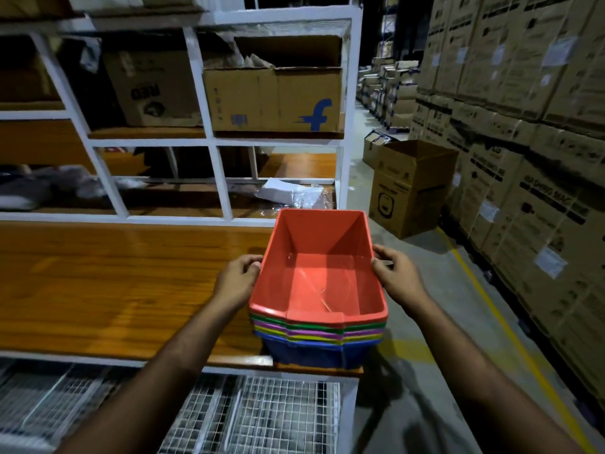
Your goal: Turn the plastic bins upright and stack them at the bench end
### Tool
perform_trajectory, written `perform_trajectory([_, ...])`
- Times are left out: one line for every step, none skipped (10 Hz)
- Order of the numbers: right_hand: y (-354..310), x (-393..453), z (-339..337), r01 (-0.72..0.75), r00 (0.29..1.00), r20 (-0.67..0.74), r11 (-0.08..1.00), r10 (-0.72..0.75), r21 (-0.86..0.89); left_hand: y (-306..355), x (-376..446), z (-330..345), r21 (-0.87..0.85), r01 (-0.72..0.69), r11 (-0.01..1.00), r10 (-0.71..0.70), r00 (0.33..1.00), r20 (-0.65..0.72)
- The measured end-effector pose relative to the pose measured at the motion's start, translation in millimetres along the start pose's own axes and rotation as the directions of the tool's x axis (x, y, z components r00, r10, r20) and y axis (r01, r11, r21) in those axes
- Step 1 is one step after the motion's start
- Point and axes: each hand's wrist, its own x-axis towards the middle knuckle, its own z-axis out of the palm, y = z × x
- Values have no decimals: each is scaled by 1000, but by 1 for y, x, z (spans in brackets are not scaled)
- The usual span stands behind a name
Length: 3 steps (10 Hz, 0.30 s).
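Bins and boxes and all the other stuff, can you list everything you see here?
bins: one nested stack, red on top, then green, pink, yellow, blue; upright at the bench's right end
bench: one, orange-brown wood, under the stack
rack: one, white, behind the bench
box: one, brown with blue f, on the rack
open carton: one, brown, on the floor at right
carton wall: many, brown, far right
left hand: grips the red bin's left rim
right hand: grips its right rim

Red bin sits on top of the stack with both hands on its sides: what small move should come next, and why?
Probably let go with both hands. The red bin already sits upright, nested on the coloured stack at the bench end, with the left hand and right hand gripping its rim.
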Motion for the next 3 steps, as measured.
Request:
perform_trajectory([-6, -2, 2, 93, 994, -34, 965, -104, -244, 3, -20, -5, 99, -39, 994, 40, 999, -11])
perform_trajectory([-21, -8, -1, 211, 971, -8, 871, -240, -443, -9, -33, -15, 251, -138, 958, 145, 989, -11])
perform_trajectory([-38, -18, 5, 295, 949, 70, 786, -308, -543, -24, -47, -35, 374, -190, 908, 219, 975, -37])
